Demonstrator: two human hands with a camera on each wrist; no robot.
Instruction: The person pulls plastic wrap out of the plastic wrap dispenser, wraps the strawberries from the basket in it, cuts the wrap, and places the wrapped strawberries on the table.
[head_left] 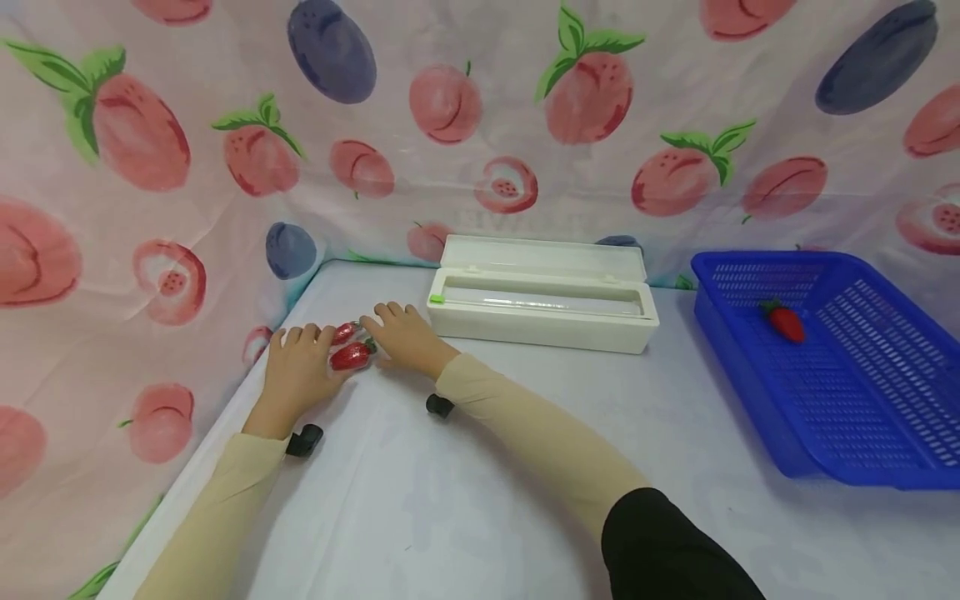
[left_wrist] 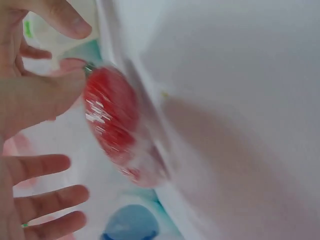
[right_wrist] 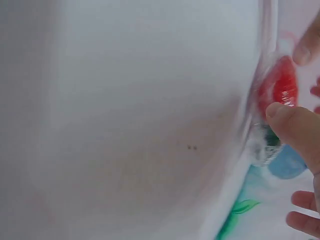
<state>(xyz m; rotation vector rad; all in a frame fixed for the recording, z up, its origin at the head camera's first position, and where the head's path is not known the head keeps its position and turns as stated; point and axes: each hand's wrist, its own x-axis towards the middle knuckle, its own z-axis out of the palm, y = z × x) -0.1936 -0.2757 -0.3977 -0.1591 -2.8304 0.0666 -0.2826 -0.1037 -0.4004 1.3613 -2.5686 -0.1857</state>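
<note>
Two strawberries in clear plastic film lie close together on the table: the nearer strawberry (head_left: 349,357) and the farther strawberry (head_left: 344,333). My left hand (head_left: 302,371) is at their left side, fingers spread. In the left wrist view its thumb is right at the leafy end of a wrapped strawberry (left_wrist: 111,112), whose film shines and bunches at the other end. On the right side is my right hand (head_left: 408,340), its fingers reaching forward. In the right wrist view its thumb overlaps the wrapped strawberry (right_wrist: 281,85) near the leaves, other fingers extended.
A long white film box (head_left: 543,329) with its lid raised stands behind and right of my hands, a clear roll (head_left: 540,300) inside. Far right is a blue plastic basket (head_left: 757,400) with an unwrapped strawberry (head_left: 785,322). A fruit-print curtain (head_left: 465,183) borders the table.
</note>
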